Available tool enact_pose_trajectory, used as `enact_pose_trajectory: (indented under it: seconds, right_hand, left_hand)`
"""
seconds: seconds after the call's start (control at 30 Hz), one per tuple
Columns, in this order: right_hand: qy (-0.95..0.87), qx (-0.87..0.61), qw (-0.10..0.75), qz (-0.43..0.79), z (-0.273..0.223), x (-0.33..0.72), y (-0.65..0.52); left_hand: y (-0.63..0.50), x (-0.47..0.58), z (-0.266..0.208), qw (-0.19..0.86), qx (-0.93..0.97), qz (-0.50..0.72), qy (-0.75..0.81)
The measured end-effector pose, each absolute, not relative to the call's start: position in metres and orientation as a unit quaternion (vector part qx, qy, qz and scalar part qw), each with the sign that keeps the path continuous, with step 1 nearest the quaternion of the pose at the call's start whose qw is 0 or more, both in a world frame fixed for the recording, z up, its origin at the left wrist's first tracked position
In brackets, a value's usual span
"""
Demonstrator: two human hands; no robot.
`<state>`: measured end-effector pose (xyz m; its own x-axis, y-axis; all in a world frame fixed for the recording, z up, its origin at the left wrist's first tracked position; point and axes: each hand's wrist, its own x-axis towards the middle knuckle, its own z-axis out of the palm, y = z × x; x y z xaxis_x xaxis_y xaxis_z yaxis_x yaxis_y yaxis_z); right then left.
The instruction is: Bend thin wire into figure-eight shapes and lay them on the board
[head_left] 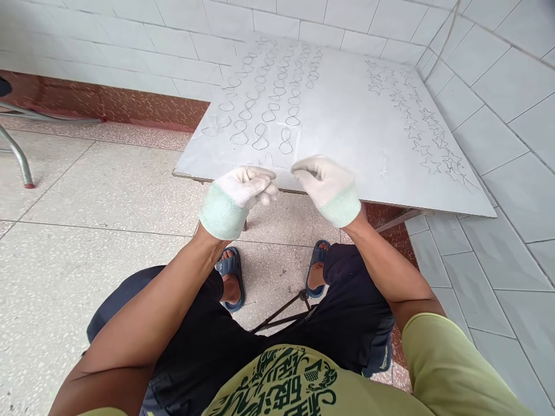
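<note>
My left hand [248,188], in a white glove with a pale green cuff, is closed in a pinch at the table's front edge. A faint thin line shows by its fingertips, too fine to name. Facing it a short gap away, my right hand [324,180], gloved alike, has thumb and fingers pressed together; whatever they hold is hidden. Just beyond the hands, on the white tabletop [342,127], lie rows of thin dark figure-eight shapes [261,137]. Star-shaped outlines [418,138] run in rows along the right side. Whether these are bent wire or drawn lines is unclear.
White wall tiles [277,26] border the table behind, and more tiles [489,75] rise at its right. Metal chair legs [19,156] stand on the speckled floor [95,277] at left. Below me are my sandalled feet [231,277] and a dark folding-stool frame [288,312].
</note>
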<state>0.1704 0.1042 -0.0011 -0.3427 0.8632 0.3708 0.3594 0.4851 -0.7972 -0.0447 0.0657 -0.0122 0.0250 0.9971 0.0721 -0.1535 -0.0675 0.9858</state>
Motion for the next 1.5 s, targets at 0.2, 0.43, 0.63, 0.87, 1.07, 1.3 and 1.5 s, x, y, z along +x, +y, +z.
enact_pose_trajectory:
  seconds: [0.2, 0.43, 0.63, 0.87, 1.07, 1.3, 1.5]
  right_hand:
    - [-0.681, -0.386, 0.33, 0.528, -0.012, 0.148, 0.104]
    - [-0.647, -0.413, 0.334, 0.548, -0.013, 0.141, 0.102]
    - [-0.656, -0.417, 0.32, 0.542, -0.004, 0.143, 0.1]
    - [-0.672, -0.392, 0.324, 0.538, -0.01, 0.147, 0.102]
    - [-0.697, -0.369, 0.343, 0.51, -0.019, 0.148, 0.105]
    - [-0.685, -0.383, 0.35, 0.512, -0.024, 0.148, 0.105]
    - [-0.684, -0.377, 0.334, 0.528, -0.015, 0.15, 0.104]
  left_hand:
    - [0.057, -0.033, -0.012, 0.505, 0.53, 0.516, 0.444]
    - [0.047, -0.028, -0.008, 0.408, 0.518, 0.481, 0.577]
    - [0.055, -0.036, -0.011, 0.388, 0.507, 0.507, 0.579]
    - [0.049, -0.04, -0.013, 0.385, 0.505, 0.542, 0.55]
    - [0.046, -0.037, -0.014, 0.404, 0.492, 0.548, 0.543]
    - [0.04, -0.027, -0.016, 0.414, 0.442, 0.581, 0.544]
    - [0.044, -0.032, -0.018, 0.414, 0.435, 0.568, 0.563]
